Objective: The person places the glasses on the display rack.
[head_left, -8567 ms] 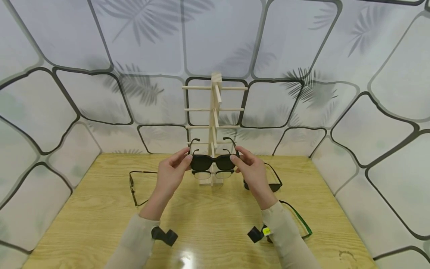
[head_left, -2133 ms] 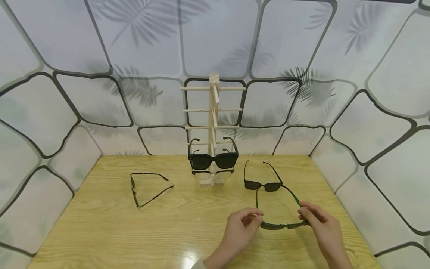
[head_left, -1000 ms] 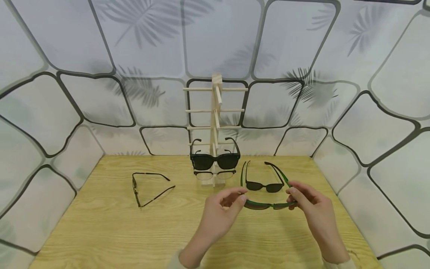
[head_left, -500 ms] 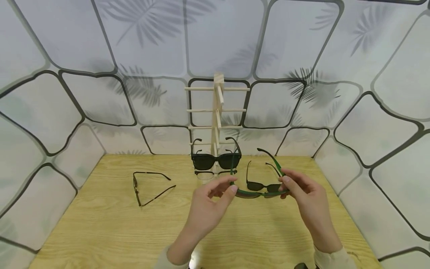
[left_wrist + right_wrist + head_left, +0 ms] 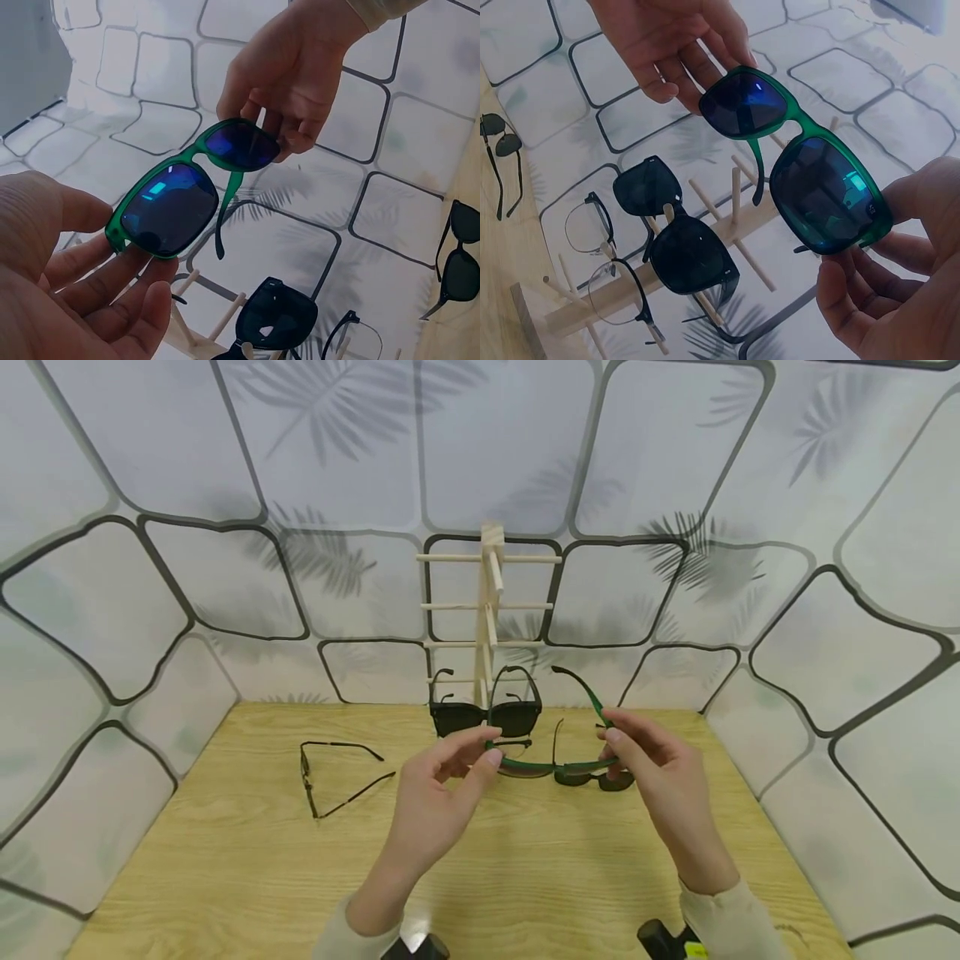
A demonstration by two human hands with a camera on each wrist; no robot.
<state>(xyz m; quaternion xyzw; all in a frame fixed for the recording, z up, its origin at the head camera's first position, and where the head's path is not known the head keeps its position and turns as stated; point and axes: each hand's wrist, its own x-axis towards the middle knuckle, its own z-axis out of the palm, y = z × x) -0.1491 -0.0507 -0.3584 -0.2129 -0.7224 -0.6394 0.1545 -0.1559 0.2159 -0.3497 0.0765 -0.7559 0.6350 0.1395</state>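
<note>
Pale walls (image 5: 495,460), printed with rounded dark outlines and feathery grey leaves, enclosed my table (image 5: 300,877), its yellowish wood grain finely streaked. From my head I saw a slim wooden rack (image 5: 483,597) with round pegs rising at the back, chunky black sunglasses (image 5: 457,720) hung low on it. Wiry dark glasses (image 5: 306,777) lay to the left with their arms spread; a smaller dark pair (image 5: 617,782) lay to the right. Above the table, just right of the rack's lower part, I held the green sunglasses (image 5: 525,769), my left hand (image 5: 437,797) pinching one end of the front and my right hand (image 5: 667,781) the other.

From my left wrist, the smooth green frame surrounded broad, mirrored blue-violet lenses, my left thumb and fingers clamped on the nearer corner.

From my right wrist, my right fingers gripped the opposite corner, and teal glints crossed that lens. Clear half-rimmed glasses (image 5: 634,277) hung beside the black pair.
</note>
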